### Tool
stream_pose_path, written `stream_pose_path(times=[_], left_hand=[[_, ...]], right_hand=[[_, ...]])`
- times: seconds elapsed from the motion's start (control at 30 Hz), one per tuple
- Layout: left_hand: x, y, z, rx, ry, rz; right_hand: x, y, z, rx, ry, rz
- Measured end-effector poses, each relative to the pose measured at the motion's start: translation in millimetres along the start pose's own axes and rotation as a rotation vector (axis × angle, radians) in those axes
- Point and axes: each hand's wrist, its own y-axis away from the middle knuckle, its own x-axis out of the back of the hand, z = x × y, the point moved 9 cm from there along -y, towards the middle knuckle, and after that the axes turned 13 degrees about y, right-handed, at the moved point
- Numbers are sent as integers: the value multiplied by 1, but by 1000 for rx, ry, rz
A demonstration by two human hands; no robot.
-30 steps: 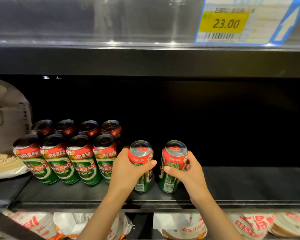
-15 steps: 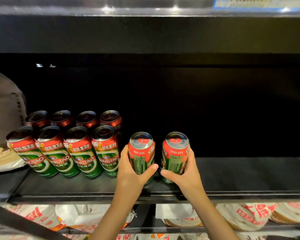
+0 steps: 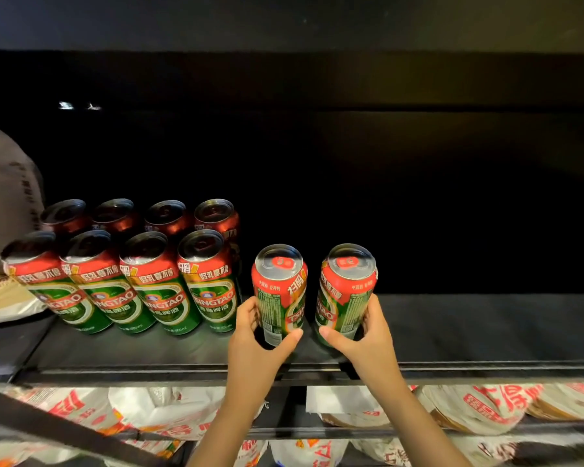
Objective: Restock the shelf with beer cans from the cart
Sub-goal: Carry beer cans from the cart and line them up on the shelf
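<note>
While each hand wraps the lower half of a beer can, the left hand (image 3: 250, 335) grasps the left can (image 3: 279, 293) and the right hand (image 3: 368, 335) the right can (image 3: 346, 291) — thumbs in front, fingers curled behind. Both cans stand upright at lower centre on the dark shelf (image 3: 469, 328), a gap between them; each is green-bodied with a red band and silver top. To their left stand eight matching stocked cans (image 3: 155, 281) in two rows — labels forward.

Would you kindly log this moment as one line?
left hand: grip on left can | right hand: grip on right can | both upright on shelf, beside stocked cans
</note>
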Motion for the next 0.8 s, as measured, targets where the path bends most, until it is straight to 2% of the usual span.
stream_pose_path(times=[0.2, 0.33, 0.53, 0.8], left_hand=[[-2, 0, 9, -116, -134, -54], [-1, 0, 5, -77, -104, -42], [-11, 1, 0, -46, -114, -120], [-3, 2, 4, -94, -169, 32]], right_hand=[[0, 1, -6, 56, 81, -2], [0, 1, 0, 14, 12, -11], [-7, 3, 0, 19, 26, -79], [-1, -1, 5, 12, 39, 0]])
